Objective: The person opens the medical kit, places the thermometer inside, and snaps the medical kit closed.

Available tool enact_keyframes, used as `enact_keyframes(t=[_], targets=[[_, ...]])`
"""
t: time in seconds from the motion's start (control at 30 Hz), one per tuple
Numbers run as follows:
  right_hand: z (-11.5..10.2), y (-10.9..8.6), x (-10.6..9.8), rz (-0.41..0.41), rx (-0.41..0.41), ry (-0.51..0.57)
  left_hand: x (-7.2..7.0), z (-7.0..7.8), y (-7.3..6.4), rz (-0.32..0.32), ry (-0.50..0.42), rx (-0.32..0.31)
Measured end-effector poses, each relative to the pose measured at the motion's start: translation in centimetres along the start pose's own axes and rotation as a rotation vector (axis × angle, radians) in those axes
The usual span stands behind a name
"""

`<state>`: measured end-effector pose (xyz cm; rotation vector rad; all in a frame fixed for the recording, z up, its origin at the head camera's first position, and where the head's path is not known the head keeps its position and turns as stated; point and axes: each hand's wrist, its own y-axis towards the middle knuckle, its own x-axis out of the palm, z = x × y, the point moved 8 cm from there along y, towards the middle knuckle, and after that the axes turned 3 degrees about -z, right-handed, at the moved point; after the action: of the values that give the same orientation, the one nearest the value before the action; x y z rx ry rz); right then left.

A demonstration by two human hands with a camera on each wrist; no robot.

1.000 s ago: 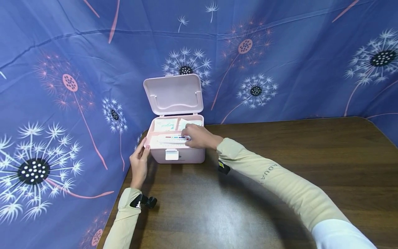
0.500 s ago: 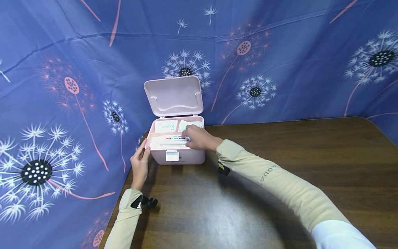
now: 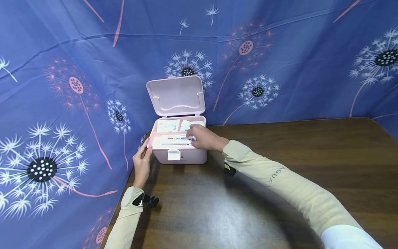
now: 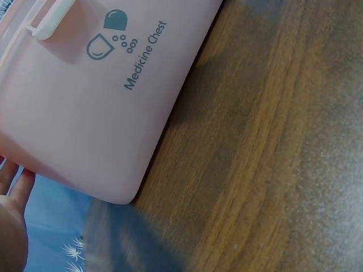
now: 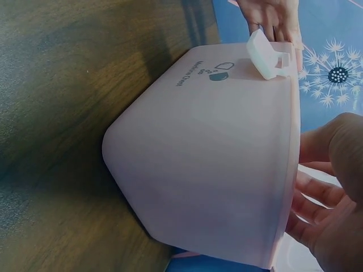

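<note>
A pale pink medicine box (image 3: 180,156), printed "Medicine Chest", stands on the table with its lid (image 3: 177,97) raised. My left hand (image 3: 142,167) holds its left front corner, thumb near the front rim and fingers along the side wall. My right hand (image 3: 203,136) reaches over the right part of the front compartment. Its curled fingers pinch the right end of a flat white pack (image 3: 174,139) with small coloured marks. In the right wrist view, the fingers (image 5: 315,190) dip behind the rim, which hides their tips. The white latch (image 3: 174,155) hangs in front.
Two rear compartments hold a white packet lettered "Surgical" (image 3: 168,126) and another white packet (image 3: 190,124). The brown wooden table (image 3: 280,145) extends right and forward. A blue dandelion-print cloth (image 3: 264,62) hangs close behind and to the left.
The view has shifted slightly. My right hand has edged a little to the right relative to the box, and the white pack lies more level. My left hand keeps its place on the box.
</note>
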<state>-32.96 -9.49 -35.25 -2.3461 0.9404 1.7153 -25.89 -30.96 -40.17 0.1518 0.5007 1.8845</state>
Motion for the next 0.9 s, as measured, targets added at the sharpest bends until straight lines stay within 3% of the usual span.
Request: enact_keyframes(t=[0.2, 0.57, 0.9], targets=[[-0.2, -0.6, -0.3, 0.011, -0.006, 0.034, 0.1, -0.1, 0.0, 0.003, -0.001, -0.014], [-0.2, -0.8, -0.4, 0.060, -0.033, 0.036, 0.0, -0.1, 0.0, -0.002, 0.017, 0.023], [0.7, -1.9, -2.1, 0.165, 0.045, 0.152, -0.2, 0.2, 0.6, -0.020, 0.015, 0.017]])
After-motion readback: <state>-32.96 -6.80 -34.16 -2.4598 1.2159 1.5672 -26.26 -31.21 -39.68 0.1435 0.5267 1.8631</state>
